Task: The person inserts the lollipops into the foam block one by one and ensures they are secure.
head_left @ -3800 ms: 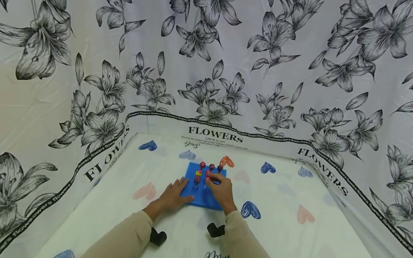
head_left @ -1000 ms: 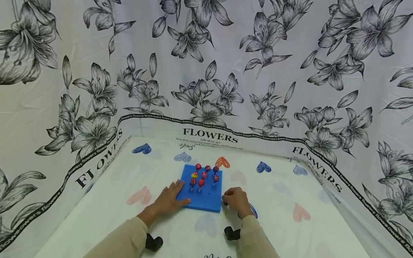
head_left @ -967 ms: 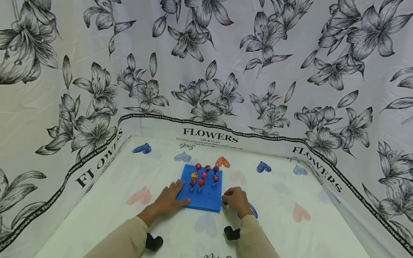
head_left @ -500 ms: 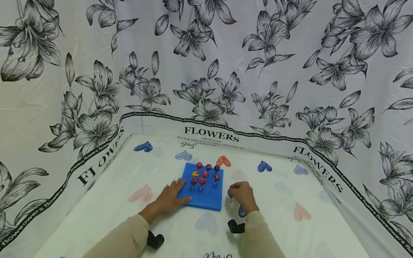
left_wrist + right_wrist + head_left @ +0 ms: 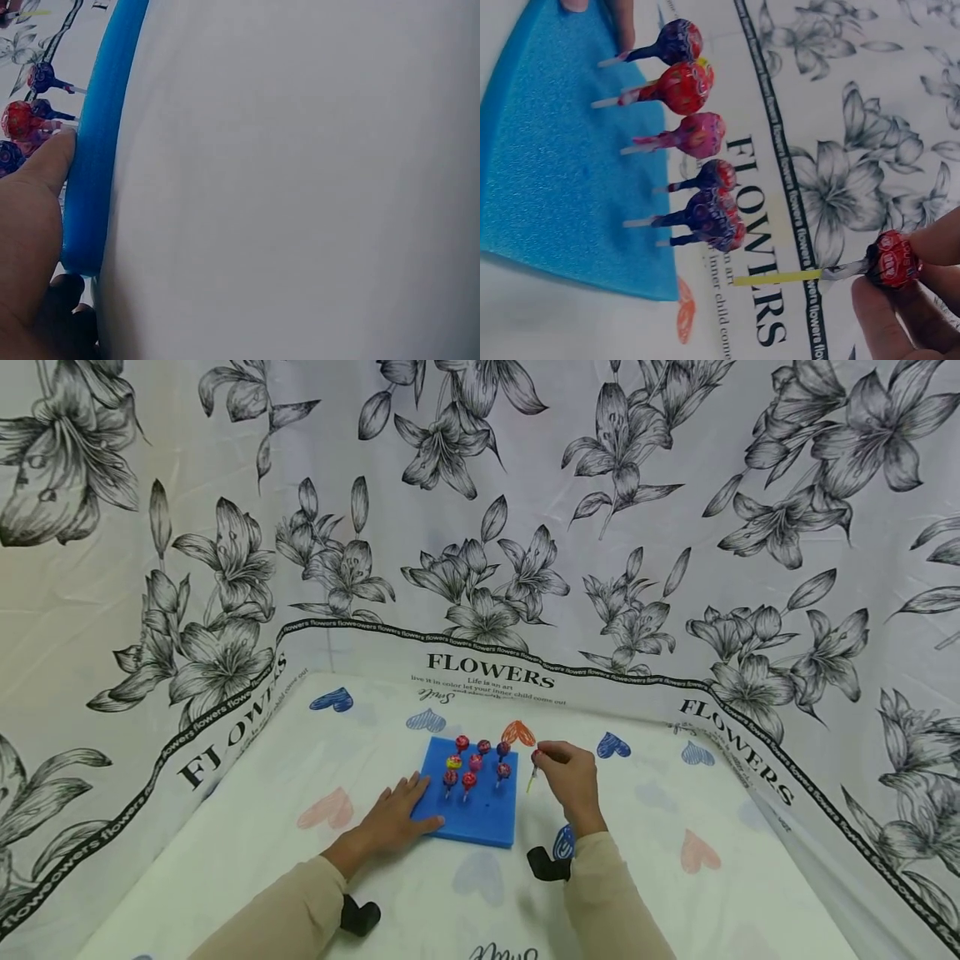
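My right hand [image 5: 572, 781] pinches the red wrapped head of a lollipop [image 5: 894, 259], its yellow stick pointing down, off the right edge of a blue foam board [image 5: 483, 827]. Several wrapped lollipops stand upright in the board, among them a pink one [image 5: 697, 135] and a red one [image 5: 684, 88]. At the board's left side, my left hand [image 5: 392, 821] lies flat with fingers spread, its thumb over the board's top. The left wrist view shows the thumb [image 5: 49, 165] on the board and lollipops beyond it.
A white cloth with printed hearts covers the table [image 5: 645, 893]. A floral curtain [image 5: 480, 568] stands behind and at both sides. Black straps [image 5: 549, 864] are around the wrists.
The right hand first was among the lollipops on the board, then low beside its right edge. It has since risen up and away with a lollipop. The left hand stays on the board.
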`<state>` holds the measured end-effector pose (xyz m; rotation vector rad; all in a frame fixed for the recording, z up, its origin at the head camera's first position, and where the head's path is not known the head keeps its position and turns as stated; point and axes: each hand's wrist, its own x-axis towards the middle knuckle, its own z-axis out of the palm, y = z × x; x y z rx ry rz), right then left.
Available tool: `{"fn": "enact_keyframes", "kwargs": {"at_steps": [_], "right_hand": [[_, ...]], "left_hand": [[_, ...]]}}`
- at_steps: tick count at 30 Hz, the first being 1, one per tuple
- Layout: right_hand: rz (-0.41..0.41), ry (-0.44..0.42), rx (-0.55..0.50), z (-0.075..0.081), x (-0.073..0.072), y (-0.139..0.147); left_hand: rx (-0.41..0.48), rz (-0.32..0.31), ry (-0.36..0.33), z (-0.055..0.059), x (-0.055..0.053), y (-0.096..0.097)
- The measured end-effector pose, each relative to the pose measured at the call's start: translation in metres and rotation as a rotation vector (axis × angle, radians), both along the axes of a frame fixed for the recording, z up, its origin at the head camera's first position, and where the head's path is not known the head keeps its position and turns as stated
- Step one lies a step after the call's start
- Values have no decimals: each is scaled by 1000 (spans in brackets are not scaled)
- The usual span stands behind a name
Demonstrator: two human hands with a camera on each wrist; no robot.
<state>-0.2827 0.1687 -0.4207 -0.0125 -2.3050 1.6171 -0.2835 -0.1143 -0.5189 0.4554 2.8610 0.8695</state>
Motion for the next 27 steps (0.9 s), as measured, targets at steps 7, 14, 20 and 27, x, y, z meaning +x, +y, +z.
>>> {"fn": "enact_keyframes", "kwargs": {"at_steps": [7,14,20,27], "right_hand": [[15,163,-64,13,0,-4],[108,334,-147,18,2,-13],[140,349,-168,17,3,-23],[152,309,-173,-2,1,-33]], "left_hand": [[-5,-3,-2,1,-1,-1],[-7,1,-3,0,-2,-1],[-5,5,3,-1,-2,0],[5,0,-2,-1,-2,-1]]}}
